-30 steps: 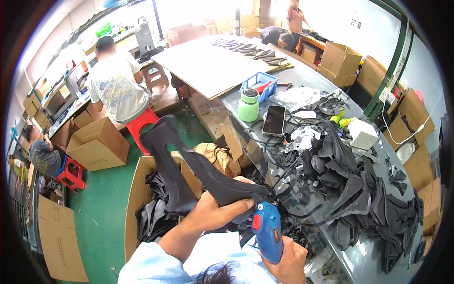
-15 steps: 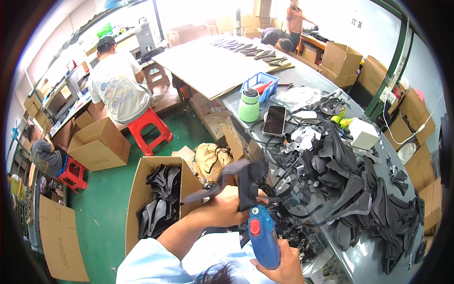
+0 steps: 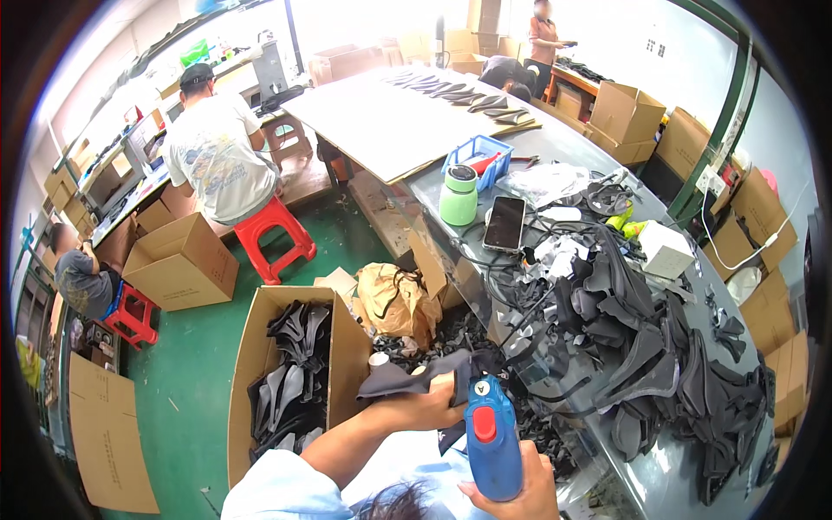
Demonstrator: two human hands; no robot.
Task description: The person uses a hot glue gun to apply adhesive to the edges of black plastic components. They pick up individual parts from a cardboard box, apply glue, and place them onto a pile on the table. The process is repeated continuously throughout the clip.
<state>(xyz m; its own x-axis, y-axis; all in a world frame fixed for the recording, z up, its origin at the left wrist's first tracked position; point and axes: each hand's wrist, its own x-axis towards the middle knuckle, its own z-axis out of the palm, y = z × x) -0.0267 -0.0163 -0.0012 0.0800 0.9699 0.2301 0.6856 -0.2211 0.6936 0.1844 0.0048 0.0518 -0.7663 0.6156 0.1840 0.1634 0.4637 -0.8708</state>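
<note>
My left hand is closed around a dark grey fabric piece, whose flap hangs out to the left. In my right hand is a blue handheld tool with a red button on top, gripped by its body. Its front end points away from me, right beside the fabric, and I cannot tell whether the two touch. On the metal table to the right lies a large heap of similar dark fabric pieces. Left of my arm stands an open cardboard box with folded dark pieces inside.
A phone, a green bottle, a blue basket and a white box stand or lie on the table. Dark scraps cover the area below its edge. People sit on red stools at the left.
My left hand has lowered slightly, and the fabric strip that stood up now lies flatter. The blue tool has shifted a little right. A person at the back has moved an arm.
</note>
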